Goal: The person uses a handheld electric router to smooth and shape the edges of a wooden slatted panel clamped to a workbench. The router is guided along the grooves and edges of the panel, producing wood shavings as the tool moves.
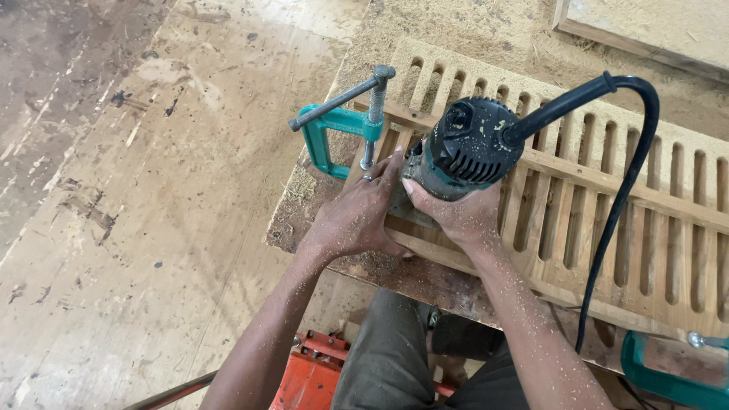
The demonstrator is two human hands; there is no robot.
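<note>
A black and teal electric router stands on a slotted wooden panel near its left end. My right hand wraps the router's body from the near side. My left hand, a ring on one finger, presses flat against the router's base and the panel beside it. The router's black cord loops up from its top and drops down across the panel toward me. Sawdust covers both my forearms.
A teal C-clamp grips the panel's left end to the workbench. Another teal clamp sits at the lower right. An orange machine part lies by my legs. Sawdust covers the bench and the plywood floor.
</note>
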